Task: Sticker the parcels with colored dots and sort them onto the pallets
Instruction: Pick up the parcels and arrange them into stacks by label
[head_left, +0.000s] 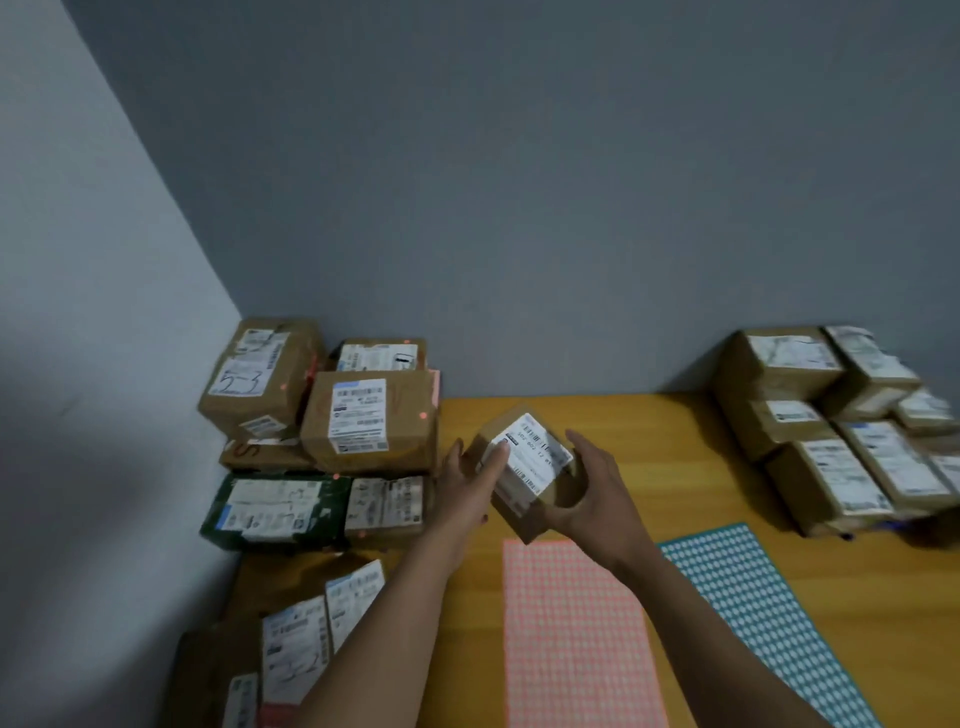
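Holding small parcel (524, 470) tilted above worktop (649, 431), between both hands. Right hand (592, 488) grips parcel's right side, fingers curled round it. Left hand (465, 480) lies against parcel's left side, fingers fairly straight, 1 fingertip on its white label. Pink dot sheet (576, 634) flat on worktop, just nearer than parcel; teal dot sheet (753, 613) beside it, to right. Left parcel stack (322, 426) in wall corner, several pink dots on it. Right parcel stack (841, 441) at worktop's far right.
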